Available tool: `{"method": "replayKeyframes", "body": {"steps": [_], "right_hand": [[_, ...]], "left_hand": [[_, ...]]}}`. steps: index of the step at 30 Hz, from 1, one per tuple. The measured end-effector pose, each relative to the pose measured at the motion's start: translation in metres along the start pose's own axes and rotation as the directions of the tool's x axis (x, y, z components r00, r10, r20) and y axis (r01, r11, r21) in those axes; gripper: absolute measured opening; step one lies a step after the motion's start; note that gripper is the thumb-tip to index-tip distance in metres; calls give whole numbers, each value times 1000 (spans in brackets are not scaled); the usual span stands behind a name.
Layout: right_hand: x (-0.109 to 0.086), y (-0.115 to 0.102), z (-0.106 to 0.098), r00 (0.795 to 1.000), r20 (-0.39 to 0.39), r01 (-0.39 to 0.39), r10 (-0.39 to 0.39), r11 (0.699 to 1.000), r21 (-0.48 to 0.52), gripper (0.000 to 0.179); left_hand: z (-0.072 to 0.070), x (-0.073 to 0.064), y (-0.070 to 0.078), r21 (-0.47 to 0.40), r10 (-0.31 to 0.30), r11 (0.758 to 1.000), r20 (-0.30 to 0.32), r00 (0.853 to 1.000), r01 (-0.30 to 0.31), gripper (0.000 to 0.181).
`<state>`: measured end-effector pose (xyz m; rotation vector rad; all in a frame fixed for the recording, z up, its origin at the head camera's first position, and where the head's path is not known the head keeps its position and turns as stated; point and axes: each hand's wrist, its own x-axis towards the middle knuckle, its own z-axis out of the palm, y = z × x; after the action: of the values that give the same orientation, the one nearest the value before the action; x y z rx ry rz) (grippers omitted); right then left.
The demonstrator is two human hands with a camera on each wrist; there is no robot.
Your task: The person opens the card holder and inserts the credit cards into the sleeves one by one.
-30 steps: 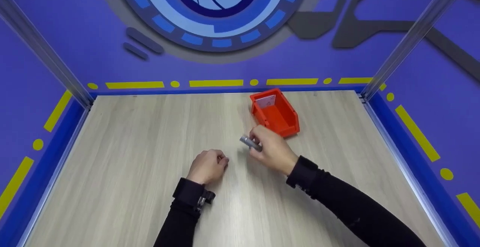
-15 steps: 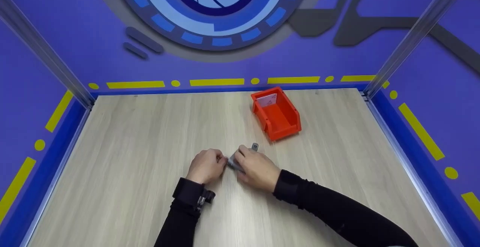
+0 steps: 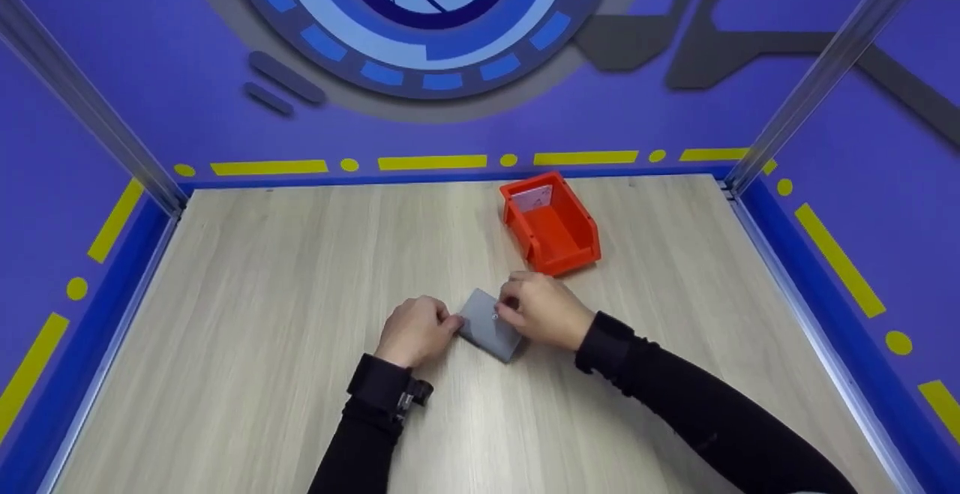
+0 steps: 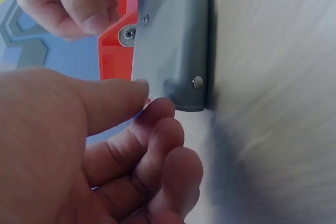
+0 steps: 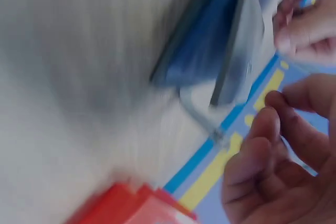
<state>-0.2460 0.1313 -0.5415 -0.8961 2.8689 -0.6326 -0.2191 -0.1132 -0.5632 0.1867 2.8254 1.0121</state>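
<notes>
A small grey snap wallet (image 3: 489, 327) rests on the table between the two hands. In the left wrist view its metal studs show on the smooth outer side. The right wrist view shows the wallet spread partly apart, with a dark blue inside (image 5: 202, 59) and a thin strap (image 5: 197, 114) sticking out. My left hand (image 3: 415, 331) pinches the wallet's near-left corner between thumb and index finger. Just above the wallet's right side is my right hand (image 3: 546, 309), its fingers loosely curled and apart from the wallet in the right wrist view, holding nothing.
Behind the right hand stands a red plastic bin (image 3: 553, 228) with a pale label inside. The wood-patterned table (image 3: 262, 291) is bounded by blue printed panels (image 3: 405, 138) at the back and both sides, with metal posts in the corners.
The right hand brought the grey wallet from near the bin leftward to the left hand, which now grips its corner. The right hand has let go and drawn slightly right.
</notes>
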Motion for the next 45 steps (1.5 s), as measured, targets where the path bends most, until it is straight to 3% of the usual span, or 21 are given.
{"method": "replayKeyframes", "body": {"steps": [5, 10, 29, 39, 45], "right_hand": [[-5, 19, -2, 991, 94, -100, 98, 995, 18, 15], [-12, 29, 6, 986, 88, -144, 141, 989, 26, 21], [-12, 29, 7, 977, 121, -182, 177, 983, 26, 23], [-20, 24, 16, 984, 64, -175, 169, 979, 104, 24], [-28, 14, 25, 988, 26, -151, 149, 983, 108, 26]], "left_hand": [[5, 0, 1, 2, -44, 999, 15, 999, 44, 40], [10, 1, 1, 9, -46, 999, 9, 999, 46, 41], [14, 3, 4, 8, -81, 997, -4, 997, 81, 31], [8, 13, 4, 35, -87, 996, -11, 996, 87, 31], [13, 19, 5, 14, -73, 997, -51, 996, 74, 29]]}}
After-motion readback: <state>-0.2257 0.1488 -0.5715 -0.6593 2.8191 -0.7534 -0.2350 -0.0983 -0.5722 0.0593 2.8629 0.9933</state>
